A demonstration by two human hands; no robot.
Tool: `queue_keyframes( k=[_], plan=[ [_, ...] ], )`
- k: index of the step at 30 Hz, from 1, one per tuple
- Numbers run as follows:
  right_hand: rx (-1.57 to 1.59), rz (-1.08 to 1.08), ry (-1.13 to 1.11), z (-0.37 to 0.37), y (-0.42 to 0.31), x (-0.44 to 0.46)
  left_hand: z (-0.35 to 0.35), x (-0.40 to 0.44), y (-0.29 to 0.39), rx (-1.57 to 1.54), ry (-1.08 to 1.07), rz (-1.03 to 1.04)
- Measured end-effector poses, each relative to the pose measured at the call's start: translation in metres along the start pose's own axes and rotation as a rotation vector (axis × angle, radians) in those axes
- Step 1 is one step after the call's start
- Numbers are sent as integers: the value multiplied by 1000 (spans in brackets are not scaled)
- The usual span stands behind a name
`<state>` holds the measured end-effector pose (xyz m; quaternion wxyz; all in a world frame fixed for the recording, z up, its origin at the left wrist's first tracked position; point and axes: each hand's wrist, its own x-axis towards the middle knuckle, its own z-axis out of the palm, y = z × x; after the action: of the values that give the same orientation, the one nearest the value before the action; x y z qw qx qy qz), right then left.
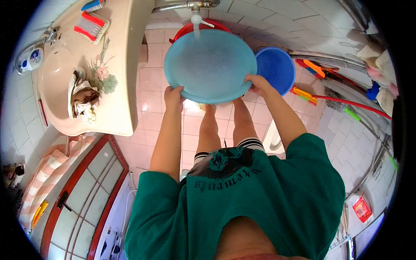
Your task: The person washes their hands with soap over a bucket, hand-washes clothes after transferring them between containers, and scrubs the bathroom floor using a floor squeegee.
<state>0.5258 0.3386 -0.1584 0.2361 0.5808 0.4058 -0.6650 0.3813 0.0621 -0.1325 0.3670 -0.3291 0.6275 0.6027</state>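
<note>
Both hands hold a light blue basin by its near rim, under a wall tap. My left hand point(174, 98) grips the rim at the near left, fingers closed round it. At the near right, my right hand point(258, 85) is closed on the same rim. Water runs from the white-handled tap point(196, 18) into the far side of the basin point(211, 65). The basin's inside looks pale and cloudy. Part of a red basin point(186, 29) shows behind it, mostly hidden.
A blue bucket point(275, 70) stands right of the basin. On the left, a sink counter point(117, 86) holds brushes point(92, 27) and crumpled cloth point(85, 97). Brooms with a red handle point(351, 101) lie at the right. A squat toilet point(274, 139) is by my right leg.
</note>
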Motion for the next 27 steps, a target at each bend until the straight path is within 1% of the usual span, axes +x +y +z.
queue_keyframes(
  k=[1,2,3,4,5,6,8,10,12,13,14,15,16,17,18,19,20,21,22,23,24,25,26,27],
  plan=[
    [2,3,-4,4,10,8,2,-17,11,8,1,64],
    [175,79,-157,13,20,14,-1,-23,11,10,5,65],
    [346,154,-313,22,28,22,-5,-28,13,79,73,184],
    [347,152,-320,35,33,27,-9,-31,14,149,139,305],
    [403,155,-344,49,38,31,-14,-34,14,155,150,392],
    [461,158,-366,60,41,35,-19,-35,15,160,151,396],
    [438,118,-344,76,43,51,-33,-30,19,-19,58,477],
    [411,84,-318,80,43,57,-46,-11,12,14,101,480],
    [14,-197,-46,72,35,57,-47,6,9,9,163,197],
    [11,-199,-40,64,33,55,-55,33,-5,26,185,78],
    [-42,-359,48,54,34,50,-56,52,-19,21,183,72],
    [-94,-520,135,48,33,42,-55,69,-31,-87,102,-85],
    [-100,-519,140,45,24,27,-50,79,-38,-195,19,-243],
    [-392,-634,305,41,9,3,-39,81,-43,-200,17,-251],
    [-690,-738,467,37,-3,-16,-24,78,-51,-258,-38,-288],
    [-698,-728,467,33,-10,-26,-13,73,-59,-315,-91,-326],
    [-660,-661,427,27,-15,-34,-7,70,-66,-318,-89,-335],
    [-618,-597,388,22,-20,-39,-2,68,-69,-236,-74,-267],
    [-619,-596,387,17,-27,-44,1,66,-69,-155,-59,-195],
    [-453,-398,328,12,-33,-48,3,58,-60,-154,-59,-193],
    [-285,-198,264,7,-35,-49,2,48,-52,-104,-25,-82],
    [-280,-194,261,1,-27,-38,1,35,-42,-51,8,29],
    [-196,-63,148,-4,-12,-16,0,25,-33,-48,11,29],
    [-115,67,31,-4,4,3,-2,15,-24,78,120,121]
  ],
)
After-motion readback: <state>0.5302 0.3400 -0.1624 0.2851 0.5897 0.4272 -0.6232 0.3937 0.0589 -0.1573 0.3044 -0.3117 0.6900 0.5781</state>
